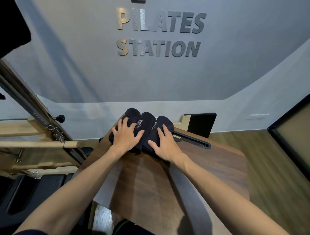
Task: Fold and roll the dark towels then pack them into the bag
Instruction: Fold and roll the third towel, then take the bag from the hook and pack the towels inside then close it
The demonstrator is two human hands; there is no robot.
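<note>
Both hands are lying flat with fingers spread, the left hand (127,136) and right hand (163,144) pressing three rolled dark towels (147,123) together on the tabletop (209,167), likely keeping them from unrolling

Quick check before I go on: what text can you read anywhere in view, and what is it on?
"PILATES STATION": raised metal letters on the grey wall.
Pale logo print on the middle rolled towel: too blurred to read.
Pale mark on the right rolled towel: partly covered by the right hand, unreadable.

towel logos (140,124) partly covered by hands, sign's top (137,1) cropped
</note>
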